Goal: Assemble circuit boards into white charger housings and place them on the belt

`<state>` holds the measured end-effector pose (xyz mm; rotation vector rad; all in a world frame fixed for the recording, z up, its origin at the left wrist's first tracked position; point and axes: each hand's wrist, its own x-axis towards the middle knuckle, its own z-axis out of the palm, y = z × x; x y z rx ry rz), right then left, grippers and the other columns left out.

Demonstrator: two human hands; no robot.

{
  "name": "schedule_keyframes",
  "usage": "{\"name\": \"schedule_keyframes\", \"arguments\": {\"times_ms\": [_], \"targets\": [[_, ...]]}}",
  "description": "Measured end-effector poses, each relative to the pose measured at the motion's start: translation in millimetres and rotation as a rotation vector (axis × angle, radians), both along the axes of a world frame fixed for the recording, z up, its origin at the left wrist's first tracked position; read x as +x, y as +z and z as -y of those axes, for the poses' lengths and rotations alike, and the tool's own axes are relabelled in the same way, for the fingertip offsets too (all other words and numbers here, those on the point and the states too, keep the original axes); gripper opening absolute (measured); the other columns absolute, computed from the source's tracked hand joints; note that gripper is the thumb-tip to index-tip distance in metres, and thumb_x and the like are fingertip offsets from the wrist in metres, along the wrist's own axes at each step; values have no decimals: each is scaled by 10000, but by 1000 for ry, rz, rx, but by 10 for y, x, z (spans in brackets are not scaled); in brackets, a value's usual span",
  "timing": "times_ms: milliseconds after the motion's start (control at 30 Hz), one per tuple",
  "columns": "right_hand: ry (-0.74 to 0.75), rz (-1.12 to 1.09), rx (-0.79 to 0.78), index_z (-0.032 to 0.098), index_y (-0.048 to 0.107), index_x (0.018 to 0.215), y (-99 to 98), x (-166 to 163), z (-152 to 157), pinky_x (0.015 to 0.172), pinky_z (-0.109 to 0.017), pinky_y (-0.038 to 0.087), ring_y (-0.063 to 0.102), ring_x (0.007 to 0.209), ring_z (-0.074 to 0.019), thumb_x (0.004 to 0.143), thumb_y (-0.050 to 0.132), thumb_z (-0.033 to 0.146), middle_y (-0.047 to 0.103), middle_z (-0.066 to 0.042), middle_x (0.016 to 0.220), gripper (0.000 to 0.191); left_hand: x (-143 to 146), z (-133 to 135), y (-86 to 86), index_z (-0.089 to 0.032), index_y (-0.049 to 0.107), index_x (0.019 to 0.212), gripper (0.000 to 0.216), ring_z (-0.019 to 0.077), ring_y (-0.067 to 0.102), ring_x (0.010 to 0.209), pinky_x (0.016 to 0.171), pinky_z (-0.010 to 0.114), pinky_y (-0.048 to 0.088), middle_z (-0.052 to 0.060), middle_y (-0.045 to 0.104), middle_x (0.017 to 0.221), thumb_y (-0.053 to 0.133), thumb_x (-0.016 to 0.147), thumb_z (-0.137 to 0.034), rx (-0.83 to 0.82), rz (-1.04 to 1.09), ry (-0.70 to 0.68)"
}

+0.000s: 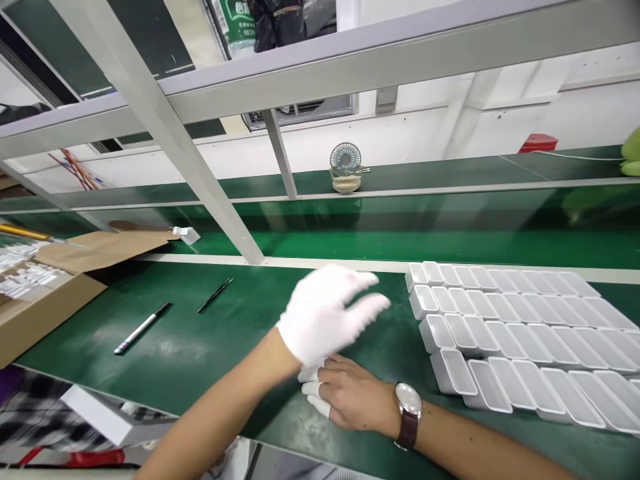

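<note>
The left hand [357, 303] holds nothing, thumb and fingers parted, white glove [313, 320] already on. Just below, the right hand [357, 393] curls in white finger covers [313, 389], whether gripping anything I can't tell. Rightward, white trays [489, 385] stand untouched on the table [165, 373].

We find the white-gloved left hand [327, 310] blurred, its thumb and fingers parted and pointing right. We note the bare-backed right hand [353, 397] just nearer, fingers curled leftward under white coverings [317, 405]; its grasp we cannot confirm. The left forearm [230, 400] enters from near left, the right forearm [475, 430], wearing a brown-strapped, silver-cased wristwatch [409, 408], from near right.
</note>
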<state>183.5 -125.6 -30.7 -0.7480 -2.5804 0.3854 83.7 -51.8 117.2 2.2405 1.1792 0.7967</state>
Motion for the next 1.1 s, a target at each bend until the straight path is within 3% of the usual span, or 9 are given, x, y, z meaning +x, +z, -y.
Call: {"name": "schedule_keyframes", "arguments": {"times_ms": [67, 133, 300, 433, 567, 733, 833, 933, 1100], "targets": [[10, -48, 15, 196, 664, 1130, 8, -25, -9, 1121, -337, 358, 551, 1236, -186, 952, 550, 246, 679, -78, 1227, 217, -36, -420, -188, -241, 706, 1096, 343, 243, 680, 1006, 962, 411, 531, 37, 723, 1059, 658, 843, -469, 44, 17, 51], [24, -89, 33, 190, 666, 1116, 4, -42, -26, 1123, -345, 355, 550, 1239, -191, 944, 558, 235, 685, -79, 1209, 208, -154, -716, -462, -215, 687, 1128, 343, 228, 683, 990, 942, 392, 542, 53, 716, 1131, 622, 874, -436, -97, 82, 159], [23, -91, 43, 195, 669, 1093, 0, -48, -38, 1151, -345, 320, 562, 1221, -190, 928, 576, 237, 695, -71, 1186, 194, -386, -908, -979, -160, 657, 1163, 336, 219, 700, 1003, 912, 375, 565, 96, 727, 1143, 553, 901, -343, -204, 130, 73], [22, -94, 44, 192, 672, 1088, -17, -42, -55, 1195, -332, 257, 548, 1236, -180, 929, 571, 268, 674, -60, 1246, 203, -360, -840, -1028, -198, 632, 1219, 428, 225, 674, 1059, 953, 388, 542, 80, 690, 1200, 645, 797, -263, -249, 116, -69], [95, -85, 116, 211, 667, 1078, -195, -68, -147, 1216, -349, 237, 508, 1293, -165, 1006, 478, 312, 646, -51, 1315, 226, -384, -825, -1019, -230, 601, 1265, 634, 279, 605, 1158, 1058, 458, 461, 85, 648, 1232, 796, 663, -248, -220, 14, -190], [85, -156, 123, 152, 638, 1102, -599, -190, -259, 1219, -271, 235, 631, 1115, -108, 1070, 297, 248, 729, -60, 1117, 356, -457, -849, -1060, -260, 556, 1309, 640, 282, 608, 1137, 1038, 477, 471, 79, 656, 1222, 783, 711, -281, -242, -45, -155], [59, -159, 126, 151, 637, 1096, -749, -248, -288, 1207, -234, 247, 666, 1027, -100, 1067, 319, 239, 752, -24, 1030, 331, -465, -859, -1082, -277, 535, 1326, 712, 288, 604, 1155, 1049, 489, 466, 63, 652, 1243, 786, 663, -212, -254, -78, -112], [50, -113, 127, 167, 650, 1071, -756, -242, -312, 1188, -200, 271, 662, 1059, -101, 1050, 388, 242, 754, -5, 1046, 272, -452, -850, -1109, -298, 491, 1371, 799, 285, 614, 1151, 1041, 477, 480, 40, 657, 1247, 796, 639, -199, -233, -117, -86], [133, -93, 78, 133, 655, 1071, -575, -140, -329, 1236, -281, 189, 652, 1094, -136, 1025, 448, 234, 751, -42, 1016, 234, -443, -899, -1189, -287, 446, 1410, 754, 278, 614, 1178, 1064, 467, 469, 38, 662, 1252, 774, 731, -301, -140, -132, -1]]}}
